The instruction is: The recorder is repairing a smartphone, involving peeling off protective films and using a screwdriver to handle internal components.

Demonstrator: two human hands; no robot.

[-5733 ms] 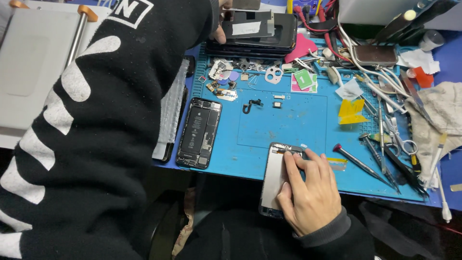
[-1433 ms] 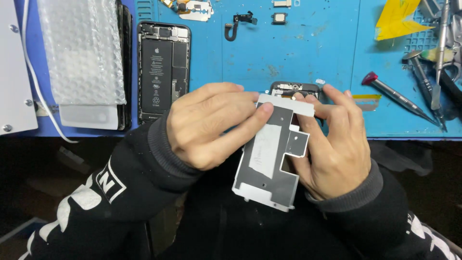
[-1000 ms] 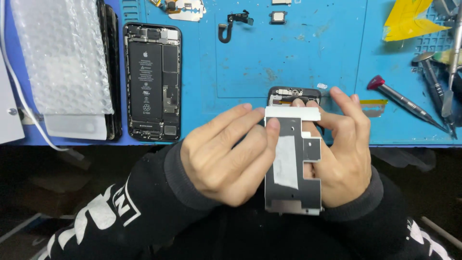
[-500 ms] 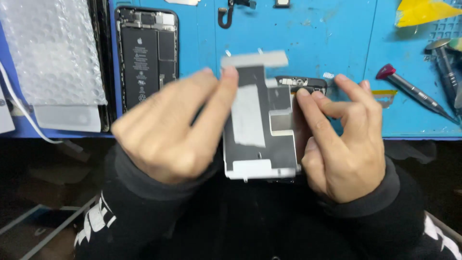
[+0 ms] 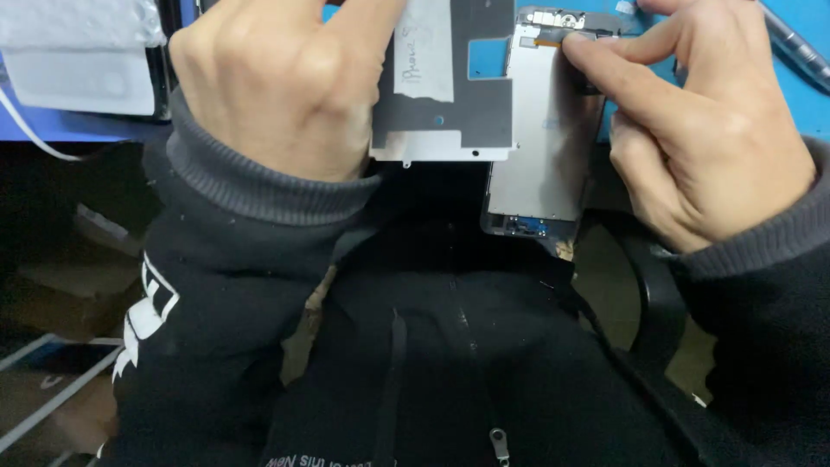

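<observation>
blue mat (image 5: 813,104), bubble-wrap pouch (image 5: 78,52)

Work surface: a blue mat (image 5: 782,86) along the top of the view, seen at the top right and in a strip at the left (image 5: 78,125); a white cable (image 5: 35,143) curves across its left edge; a sheet of bubble wrap (image 5: 82,22) lies at the top left corner over a pale flat pad (image 5: 86,82); below the bench edge the space is dark; pale bars or rails (image 5: 52,406) show low at the left against a dim floor; lighting even, from above.
</observation>
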